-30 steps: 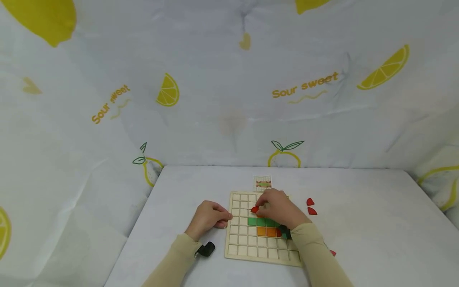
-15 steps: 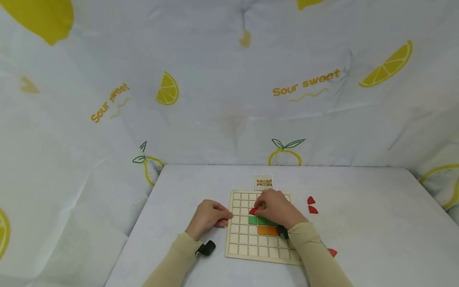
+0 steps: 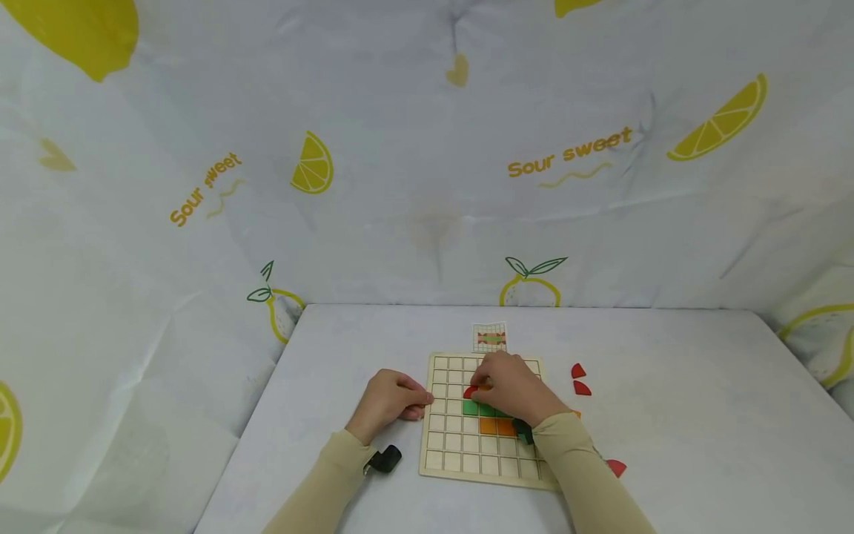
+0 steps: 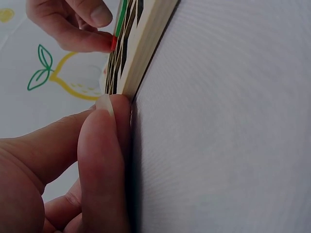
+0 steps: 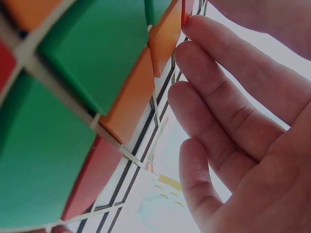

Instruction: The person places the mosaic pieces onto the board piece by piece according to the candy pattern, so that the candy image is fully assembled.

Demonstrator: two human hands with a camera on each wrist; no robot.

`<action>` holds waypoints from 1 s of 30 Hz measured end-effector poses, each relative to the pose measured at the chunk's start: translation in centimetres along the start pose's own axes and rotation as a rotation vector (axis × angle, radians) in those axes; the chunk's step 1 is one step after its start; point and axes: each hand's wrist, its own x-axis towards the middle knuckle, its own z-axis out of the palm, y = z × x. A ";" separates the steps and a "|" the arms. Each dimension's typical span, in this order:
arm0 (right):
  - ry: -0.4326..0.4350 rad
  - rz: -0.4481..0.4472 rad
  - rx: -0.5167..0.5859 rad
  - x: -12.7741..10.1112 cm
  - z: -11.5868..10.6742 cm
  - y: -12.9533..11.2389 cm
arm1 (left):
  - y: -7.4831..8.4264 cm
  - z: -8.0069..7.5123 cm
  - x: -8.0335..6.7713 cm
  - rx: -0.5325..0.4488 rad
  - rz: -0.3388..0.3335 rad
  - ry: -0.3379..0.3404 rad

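Left hand (image 3: pixel 392 402) gripped the board (image 3: pixel 453 443); right hand (image 3: pixel 512 387) pinched a red piece (image 3: pixel 468 392) on it, which probably needed a gentle, flat push.

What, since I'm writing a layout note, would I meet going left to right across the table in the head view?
Left hand, right hand, pair of red pieces, lone nearer red piece.
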 end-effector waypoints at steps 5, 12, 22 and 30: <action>0.008 -0.004 0.010 -0.2 -0.3 0.0 | 0.1 0.1 0.2 0.005 0.008 -0.007; 0.012 0.041 0.081 -0.5 -0.9 0.3 | -0.1 0.2 0.4 -0.004 0.008 -0.015; 0.024 0.070 0.082 -3.3 -3.1 2.4 | -0.3 0.1 0.4 -0.025 0.022 -0.033; 0.008 0.204 0.037 -7.6 -5.7 6.3 | -0.3 0.1 0.3 -0.007 -0.004 -0.027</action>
